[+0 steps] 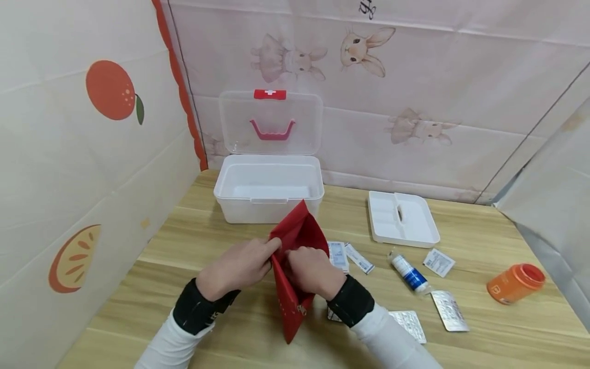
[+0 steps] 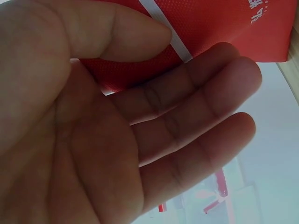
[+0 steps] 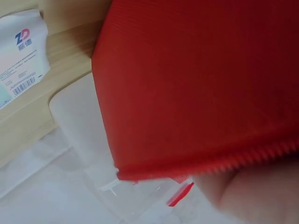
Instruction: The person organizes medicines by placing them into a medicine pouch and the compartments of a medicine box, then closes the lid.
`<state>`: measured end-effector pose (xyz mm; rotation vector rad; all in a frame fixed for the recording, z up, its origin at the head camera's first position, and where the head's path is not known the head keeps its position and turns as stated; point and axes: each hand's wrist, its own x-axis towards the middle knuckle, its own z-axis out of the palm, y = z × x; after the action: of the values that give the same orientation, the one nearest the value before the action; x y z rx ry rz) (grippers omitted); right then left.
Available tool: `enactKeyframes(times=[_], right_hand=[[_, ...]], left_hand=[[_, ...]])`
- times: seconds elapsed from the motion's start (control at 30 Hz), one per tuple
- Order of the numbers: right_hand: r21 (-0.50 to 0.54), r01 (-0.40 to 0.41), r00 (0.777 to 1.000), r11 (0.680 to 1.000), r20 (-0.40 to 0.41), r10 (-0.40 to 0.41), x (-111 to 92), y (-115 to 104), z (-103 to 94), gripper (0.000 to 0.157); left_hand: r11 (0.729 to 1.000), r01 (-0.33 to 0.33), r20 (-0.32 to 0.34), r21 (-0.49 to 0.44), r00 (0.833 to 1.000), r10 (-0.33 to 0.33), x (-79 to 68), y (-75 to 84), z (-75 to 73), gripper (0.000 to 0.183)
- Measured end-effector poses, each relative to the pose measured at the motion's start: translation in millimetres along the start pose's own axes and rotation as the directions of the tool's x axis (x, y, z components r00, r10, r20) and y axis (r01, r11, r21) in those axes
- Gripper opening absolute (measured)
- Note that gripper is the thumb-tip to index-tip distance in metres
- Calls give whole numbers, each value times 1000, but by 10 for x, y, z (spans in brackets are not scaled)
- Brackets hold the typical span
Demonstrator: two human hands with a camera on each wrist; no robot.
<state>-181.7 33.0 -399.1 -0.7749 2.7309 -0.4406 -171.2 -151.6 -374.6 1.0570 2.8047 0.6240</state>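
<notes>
A red zip pouch (image 1: 286,297) stands tilted above the table with its mouth spread wide. My left hand (image 1: 239,269) pinches the pouch's edge at the left of the opening; in the left wrist view the thumb lies on the red fabric (image 2: 210,28) and the other visible fingers extend loosely. My right hand (image 1: 311,269) reaches into the mouth, its fingertips hidden inside, so whether they hold anything does not show. In the right wrist view the pouch's red side (image 3: 196,88) and zip edge cover most of that hand.
Behind the pouch stands a white first-aid box (image 1: 269,210), its clear lid (image 1: 272,110) raised. Rightward lie a white tray (image 1: 405,236), sachets (image 1: 338,256), a blue-and-white wrapped roll (image 1: 409,272), blister packs (image 1: 449,310) and an orange bottle (image 1: 511,284) on its side.
</notes>
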Motion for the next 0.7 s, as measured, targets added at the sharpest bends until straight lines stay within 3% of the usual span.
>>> enactKeyframes(times=[0.13, 0.23, 0.33, 0.47, 0.53, 0.6, 0.7], right_hand=[[58, 67, 993, 996, -98, -61, -69, 34, -41, 6], [86, 125, 968, 989, -228, -102, -187, 105, -73, 7], [110, 177, 916, 978, -382, -122, -327, 239, -84, 18], [139, 238, 821, 961, -557, -123, -470, 473, -59, 24], [147, 230, 798, 962, -594, -100, -519, 588, -49, 24], [152, 190, 798, 970, -600, -63, -577, 692, -64, 24], [160, 105, 820, 981, -573, 5, -675, 825, -141, 26]], left_hand=[[1000, 13, 9, 0, 1000, -13, 1, 1, -12, 14], [1000, 22, 20, -7, 1000, -22, 9, -1, -17, 14], [999, 29, 27, -15, 999, -29, 15, -7, -25, 16], [999, 33, 19, -1, 999, -33, 13, -14, -38, 18], [999, 39, 15, 9, 999, -39, 12, -12, -39, 18], [999, 41, 19, 13, 999, -41, 12, -9, -35, 17], [999, 30, 17, 23, 999, -30, 8, -6, -27, 16]])
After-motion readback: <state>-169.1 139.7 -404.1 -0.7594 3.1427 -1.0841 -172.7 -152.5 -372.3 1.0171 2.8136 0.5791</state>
